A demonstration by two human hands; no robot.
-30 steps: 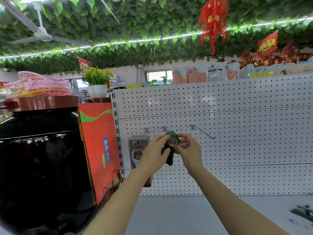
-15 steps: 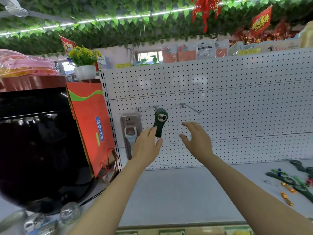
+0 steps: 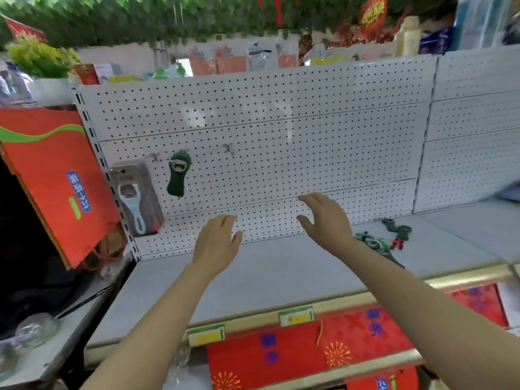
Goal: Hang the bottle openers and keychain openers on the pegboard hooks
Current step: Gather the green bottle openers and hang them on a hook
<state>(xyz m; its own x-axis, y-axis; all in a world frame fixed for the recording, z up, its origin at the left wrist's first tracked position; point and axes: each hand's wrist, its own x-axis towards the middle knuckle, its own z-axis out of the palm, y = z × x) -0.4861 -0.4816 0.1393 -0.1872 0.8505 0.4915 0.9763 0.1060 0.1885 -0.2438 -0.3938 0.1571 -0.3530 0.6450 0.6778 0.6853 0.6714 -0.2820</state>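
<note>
Pegboard (image 3: 281, 130) fills the back of the white shelf (image 3: 281, 274), and one dark green bottle opener (image 3: 178, 173) hangs from a hook on it, head up and handle down, tilted a little. To its left a packaged opener with a pale blue handle (image 3: 137, 199) hangs against the board beside an orange paper bag (image 3: 53, 175), and to the right of the green one a bare hook (image 3: 228, 148) sticks out of the board. Both of the person's hands are in front of the board, above the shelf, and neither has anything in it. The left hand (image 3: 215, 243) is below and to the right of the hanging opener, well apart from it, fingers straight and close together. The right hand (image 3: 323, 218) is a little higher and further right, fingers spread and loosely bent. On the shelf to the right of that hand, near the foot of the pegboard, lies a small pile of loose openers (image 3: 385, 240): several dark green ones, and some smaller pieces in green, blue and red, too blurred to tell apart properly.
</note>
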